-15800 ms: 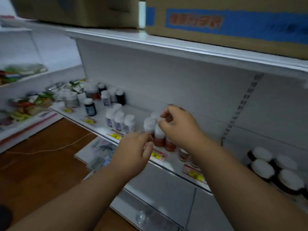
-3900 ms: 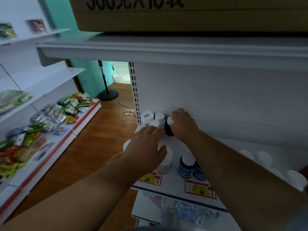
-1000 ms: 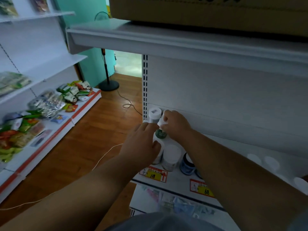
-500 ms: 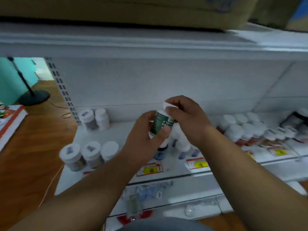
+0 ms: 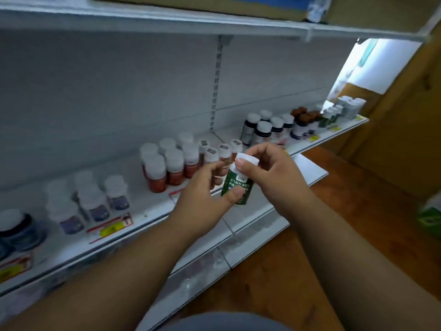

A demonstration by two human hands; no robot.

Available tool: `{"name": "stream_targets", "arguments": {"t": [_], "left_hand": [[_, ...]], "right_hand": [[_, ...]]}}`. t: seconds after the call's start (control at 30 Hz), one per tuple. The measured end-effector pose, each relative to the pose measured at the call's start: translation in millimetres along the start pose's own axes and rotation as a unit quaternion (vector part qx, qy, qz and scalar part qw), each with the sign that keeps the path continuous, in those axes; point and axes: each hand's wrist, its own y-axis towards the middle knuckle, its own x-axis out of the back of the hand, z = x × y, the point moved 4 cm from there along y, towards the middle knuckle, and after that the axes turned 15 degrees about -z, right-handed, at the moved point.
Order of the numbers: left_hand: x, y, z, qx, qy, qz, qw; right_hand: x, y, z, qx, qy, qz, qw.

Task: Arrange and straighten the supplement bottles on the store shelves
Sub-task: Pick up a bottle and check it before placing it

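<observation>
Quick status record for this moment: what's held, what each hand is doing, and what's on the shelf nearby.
held item: green-label bottle with white cap, off the shelf, slightly tilted
left hand: grips the bottle's body, thumb on the label
right hand: pinches the white cap
shelf: red-label bottles grouped behind the hands; purple-label bottles to the left; dark bottles to the right
price tag: on the shelf edge, text unreadable

A shop: white metal shelves (image 5: 152, 223) run behind the fingers, lined with grouped supplement bottles (image 5: 174, 163). Yellow price tags (image 5: 111, 226) sit on the shelf edge below them, and cardboard cartons (image 5: 214, 1) are stored overhead.
</observation>
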Motion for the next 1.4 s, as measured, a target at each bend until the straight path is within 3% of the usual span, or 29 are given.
{"name": "stream_targets", "arguments": {"t": [0.2, 0.37, 0.77, 0.93, 1.07, 1.27, 1.4], "left_hand": [[-148, 11, -28, -0.024, 0.031, 0.058, 0.998], [-221, 43, -34, -0.068, 0.073, 0.091, 0.991], [-433, 171, -32, -0.095, 0.029, 0.200, 0.975], [-522, 208, -39, -0.105, 0.024, 0.233, 0.967], [-593, 241, -33, -0.127, 0.065, 0.214, 0.966], [-654, 300, -19, -0.106, 0.160, 0.100, 0.976], [-671, 338, -24, -0.090, 0.219, 0.009, 0.972]], "right_hand": [[134, 49, -41, 0.004, -0.028, -0.051, 0.998], [187, 101, -64, 0.025, -0.060, -0.077, 0.995], [327, 253, -128, -0.001, -0.159, -0.182, 0.970], [396, 302, -153, -0.007, -0.147, -0.223, 0.964], [441, 365, -191, -0.004, -0.135, -0.200, 0.970], [474, 485, -240, -0.006, -0.127, -0.083, 0.988], [477, 561, -236, 0.073, -0.166, -0.017, 0.983]]}}
